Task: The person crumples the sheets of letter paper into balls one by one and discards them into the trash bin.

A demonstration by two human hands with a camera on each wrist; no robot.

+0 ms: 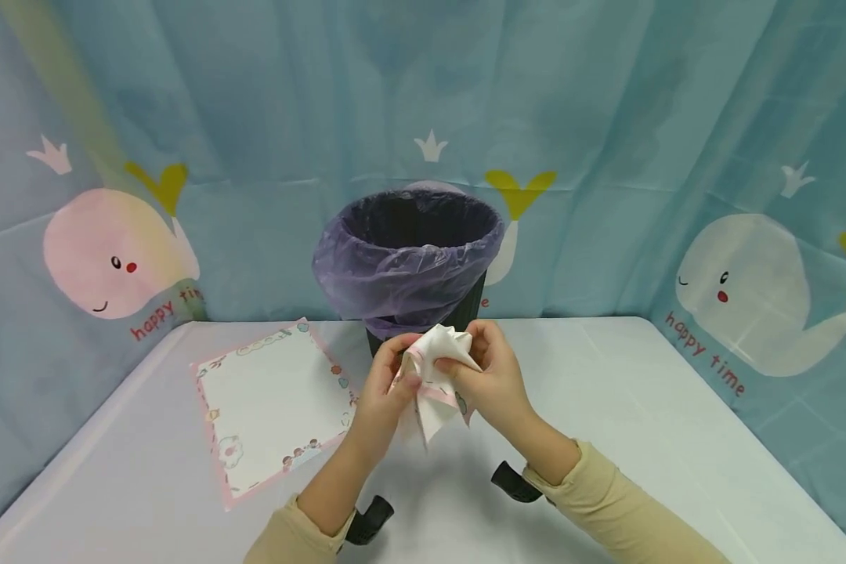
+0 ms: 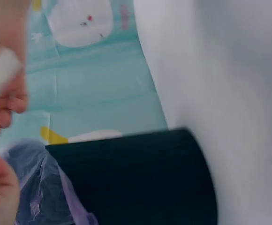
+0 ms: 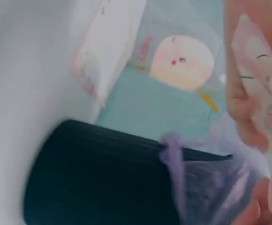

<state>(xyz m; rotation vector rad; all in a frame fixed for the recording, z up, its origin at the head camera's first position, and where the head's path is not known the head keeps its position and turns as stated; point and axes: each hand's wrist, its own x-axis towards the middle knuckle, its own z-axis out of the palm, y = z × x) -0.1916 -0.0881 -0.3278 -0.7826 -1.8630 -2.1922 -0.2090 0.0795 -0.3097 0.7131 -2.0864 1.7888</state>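
A crumpled sheet of paper [image 1: 433, 376], white with a pink printed border, is held between both hands in front of the bin. My left hand [image 1: 388, 392] grips its left side, thumb on the near face. On the other side my right hand [image 1: 489, 376] pinches it, the thumb pressing across the folds. Parts of the paper [image 3: 255, 70] also show at the edge of the right wrist view. Just behind the hands stands a dark trash bin [image 2: 136, 178] lined with a purple plastic bag [image 1: 402, 282] folded over its rim.
A flat sheet of paper [image 1: 275, 407] with a pink illustrated border lies on the white table [image 1: 606, 407], left of the hands. Blue curtains [image 1: 606, 117] printed with whales surround the table on the back and both sides. Black straps [image 1: 370, 521] sit at the wrists.
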